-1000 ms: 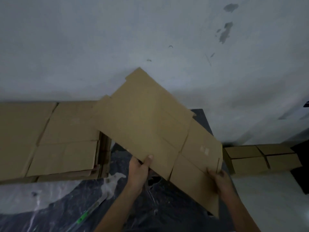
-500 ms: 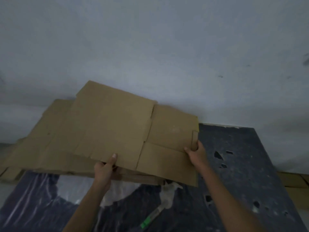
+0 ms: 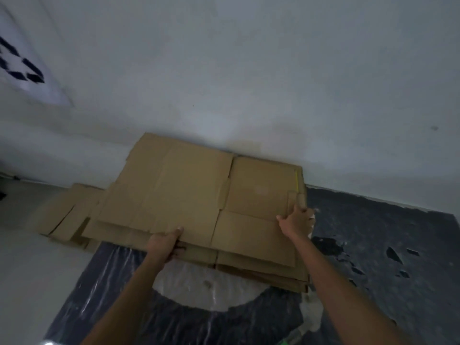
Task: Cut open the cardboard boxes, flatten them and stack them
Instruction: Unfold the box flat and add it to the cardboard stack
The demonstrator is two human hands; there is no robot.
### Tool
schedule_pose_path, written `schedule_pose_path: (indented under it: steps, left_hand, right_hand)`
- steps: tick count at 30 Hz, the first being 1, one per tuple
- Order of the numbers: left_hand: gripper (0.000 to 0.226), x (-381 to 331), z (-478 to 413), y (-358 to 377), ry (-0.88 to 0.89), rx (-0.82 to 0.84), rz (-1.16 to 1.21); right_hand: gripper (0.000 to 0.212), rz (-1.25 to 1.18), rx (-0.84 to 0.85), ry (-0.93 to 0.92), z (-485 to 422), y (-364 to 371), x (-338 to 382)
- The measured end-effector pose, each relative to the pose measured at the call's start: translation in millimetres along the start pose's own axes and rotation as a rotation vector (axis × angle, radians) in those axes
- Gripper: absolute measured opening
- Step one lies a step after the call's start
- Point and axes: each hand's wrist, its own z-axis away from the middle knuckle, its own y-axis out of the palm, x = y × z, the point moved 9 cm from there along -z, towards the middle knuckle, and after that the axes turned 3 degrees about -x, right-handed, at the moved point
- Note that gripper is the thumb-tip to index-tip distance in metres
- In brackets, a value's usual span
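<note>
Upper left of frame: white sheet (image 3: 27, 70) on the wall with a dark blue arrow-style mark, too blurred to read. The cardboard shows plain brown faces, with a faint pale patch right of centre.

Top flattened box (image 3: 174, 190), mid-frame: brown corrugated sheet, opened out flat, creases and cut slots dividing it into panels. There is a thin yellow strip (image 3: 296, 180) on its right edge and a small tab at the right side. It lies slightly skewed on the stack (image 3: 261, 270) of flattened boxes, far edge against the wall (image 3: 249, 70).

Left hand (image 3: 164, 245): grips the sheet's near edge, thumb on top, fingers curled under. Right hand (image 3: 296, 220): grips the sheet's right edge by the tab, fingers curled on it.

The stack rests partly on a dark plastic sheet (image 3: 373, 245) covering the lower right floor, several layers visible at the near edge. More flat cardboard (image 3: 67, 212) lies just left of the stack, on the pale floor.
</note>
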Motion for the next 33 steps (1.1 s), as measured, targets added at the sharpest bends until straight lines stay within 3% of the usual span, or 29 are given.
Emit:
schedule_pose_path:
  steps: [5,8,10,12,15,19,24,28,33]
  left_hand:
    - [0.044,-5.4,6.2,-4.1,0.091,-0.022,-0.163]
    - [0.041,-16.6,17.4,-14.5,0.158,0.031,-0.318]
    - [0.032,-23.4,28.1,-32.4,0.237,0.039,-0.391]
    - [0.028,-29.6,36.6,-59.0,0.325,0.007,-0.382]
    - [0.023,-39.1,47.6,-109.9,0.411,-0.06,-0.314]
    - [0.016,-57.8,44.5,-193.4,0.47,-0.197,-0.181]
    - [0.009,-60.2,-26.2,-293.9,0.424,-0.29,0.019]
    - [0.006,-54.2,-114.6,-357.2,0.383,-0.3,0.062]
    - [0.019,-24.7,-232.4,-393.8,0.241,-0.267,0.039]
  right_hand:
    - [0.067,0.024,-0.015,0.059,5.1,1.1,8.3]
    - [0.075,0.04,-0.084,-0.006,21.2,-7.8,25.6]
    - [0.077,0.056,-0.109,-0.163,43.6,-6.5,49.9]
    - [0.069,0.023,-0.121,-0.441,75.4,4.5,91.8]
    - [0.052,-0.101,0.031,-0.793,130.6,34.9,162.6]
    - [0.033,-0.235,0.207,-1.078,210.9,64.9,266.2]
    - [0.023,-0.251,0.373,-1.304,292.4,137.4,397.6]
    - [0.022,-0.129,0.5,-1.297,323.8,245.1,495.4]
    - [0.033,0.22,0.644,-1.083,289.3,401.0,548.3]
